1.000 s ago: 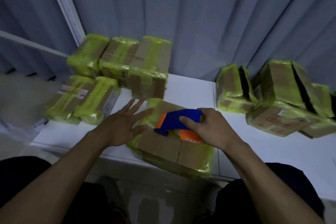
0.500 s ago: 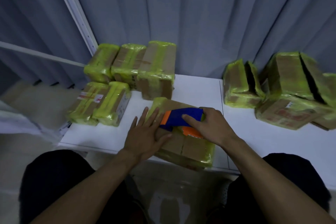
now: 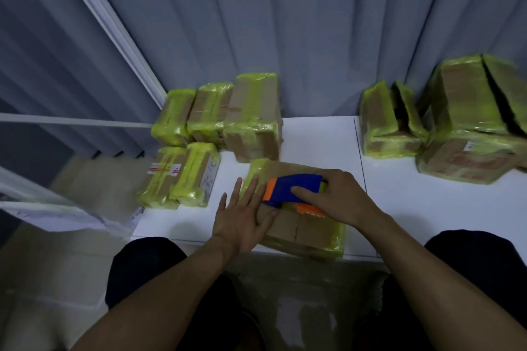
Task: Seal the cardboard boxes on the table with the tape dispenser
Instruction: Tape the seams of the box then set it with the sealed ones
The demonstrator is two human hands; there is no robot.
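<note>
taping the box at the front edge

the box (image 3: 299,225) sits at the tabletop's front edge. it looks stiff and light, with slippery tape, so hold it flat on top. the left hand (image 3: 242,219) lies spread on it. the right hand (image 3: 336,199) grips the tape dispenser (image 3: 291,188) on the box top.

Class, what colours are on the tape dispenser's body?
Blue with orange, seen in the head view: tape dispenser.

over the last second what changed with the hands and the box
The left hand slid right, from the edge of the box onto its top, and presses flat there. The right hand kept gripping the tape dispenser on the box; the other boxes stayed put.
</note>
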